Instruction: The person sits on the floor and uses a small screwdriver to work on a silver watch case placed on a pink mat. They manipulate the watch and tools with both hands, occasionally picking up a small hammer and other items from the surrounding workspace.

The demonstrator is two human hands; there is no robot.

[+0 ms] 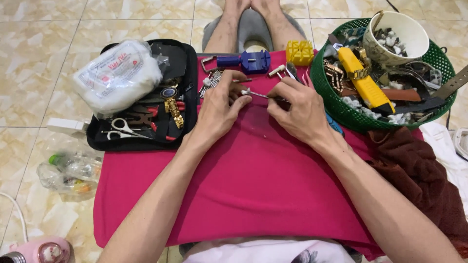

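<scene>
Between both hands, thin tool [261, 95] crosswise.

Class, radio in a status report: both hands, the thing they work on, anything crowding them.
Left hand pinching a small white piece. Right hand grip shut on thin metal tool, tip at that piece. Green plastic basket close beside right hand.

A plump white package in clear plastic wrap [117, 75], bearing a printed label with red and dark markings on its upper face [113, 65], lies tilted on the upper left corner of the open black zip case, overhanging its edge toward the tiled floor. Just left of the case's lower corner, a small flat white rectangular box [66, 126] rests on the floor tiles. Below it, beside the left edge of the pink cloth, lies a crumpled clear plastic bag holding small bottles, one with a green cap [72, 173].
</scene>
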